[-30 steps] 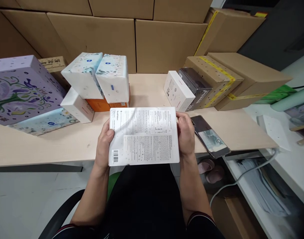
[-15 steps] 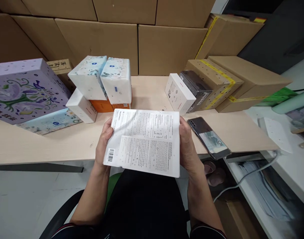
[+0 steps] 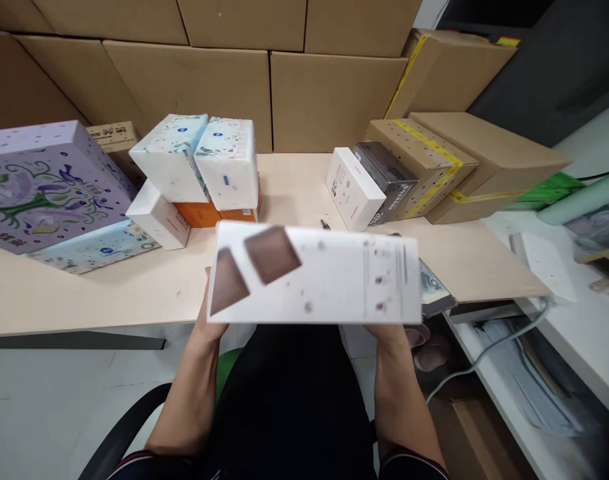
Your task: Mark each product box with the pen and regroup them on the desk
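A white box with two brown squares and small print on its face is held over the desk's front edge, blurred by motion. My left hand grips its left end, the fingers mostly behind it. My right hand supports the lower right part, its fingers hidden by the box. Behind the box's right end lies a phone, partly covered.
Two tissue packs rest on orange boxes beyond the box. At left stands a purple patterned box. White, dark and brown taped boxes stand at right. Large cartons line the back.
The box has turned from its densely printed face to a long face with brown squares. It now reaches farther right and covers part of the phone. The camera view has shifted slightly.
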Motion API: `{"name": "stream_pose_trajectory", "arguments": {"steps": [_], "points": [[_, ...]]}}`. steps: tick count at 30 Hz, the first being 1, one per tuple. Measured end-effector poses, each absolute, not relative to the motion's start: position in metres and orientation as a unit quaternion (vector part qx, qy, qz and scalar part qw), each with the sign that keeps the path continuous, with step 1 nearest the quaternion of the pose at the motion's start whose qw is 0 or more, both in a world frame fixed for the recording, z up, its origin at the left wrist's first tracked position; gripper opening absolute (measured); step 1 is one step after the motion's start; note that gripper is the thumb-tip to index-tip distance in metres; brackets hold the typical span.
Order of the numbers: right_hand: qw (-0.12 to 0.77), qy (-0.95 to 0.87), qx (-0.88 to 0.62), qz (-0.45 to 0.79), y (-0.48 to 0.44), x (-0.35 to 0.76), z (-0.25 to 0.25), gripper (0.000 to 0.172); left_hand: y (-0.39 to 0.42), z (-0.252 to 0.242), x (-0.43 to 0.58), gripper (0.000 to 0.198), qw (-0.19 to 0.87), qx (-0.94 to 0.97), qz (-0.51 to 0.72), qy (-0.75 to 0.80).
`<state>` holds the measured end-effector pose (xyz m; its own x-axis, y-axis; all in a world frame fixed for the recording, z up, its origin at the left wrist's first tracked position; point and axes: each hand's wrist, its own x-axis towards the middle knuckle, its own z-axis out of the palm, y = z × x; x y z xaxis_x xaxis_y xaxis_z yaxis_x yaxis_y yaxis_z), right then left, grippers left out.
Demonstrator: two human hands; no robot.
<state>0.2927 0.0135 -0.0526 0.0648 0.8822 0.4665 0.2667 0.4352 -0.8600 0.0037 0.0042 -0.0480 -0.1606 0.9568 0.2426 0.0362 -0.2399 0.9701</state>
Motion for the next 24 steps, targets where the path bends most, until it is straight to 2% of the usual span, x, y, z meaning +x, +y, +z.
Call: {"name": "stream_pose_trajectory", "arguments": {"steps": [3,7,14,19,24], "points": [[0.605,-0.591,-0.459,0.273,0.014,0.295,-0.056,0.047,0.003,-0.05,0.01,0.065,0.401,0.533,0.591,0.454],[0.603,-0.58,-0.438,0.327,0.013,0.29,-0.044,0.046,0.0,-0.042,0.019,0.074,0.363,0.579,0.587,0.434],[0.588,-0.578,-0.436,0.361,0.011,0.273,-0.026,0.052,-0.002,-0.035,0.013,0.055,0.375,0.569,0.578,0.449],[0.581,-0.584,-0.439,0.359,0.01,0.276,-0.026,0.071,0.001,-0.022,0.021,0.054,0.397,0.515,0.611,0.45],[0.561,-0.589,-0.453,0.366,0.01,0.283,-0.031,0.068,0.001,-0.013,0.023,0.058,0.407,0.504,0.618,0.446]]}}
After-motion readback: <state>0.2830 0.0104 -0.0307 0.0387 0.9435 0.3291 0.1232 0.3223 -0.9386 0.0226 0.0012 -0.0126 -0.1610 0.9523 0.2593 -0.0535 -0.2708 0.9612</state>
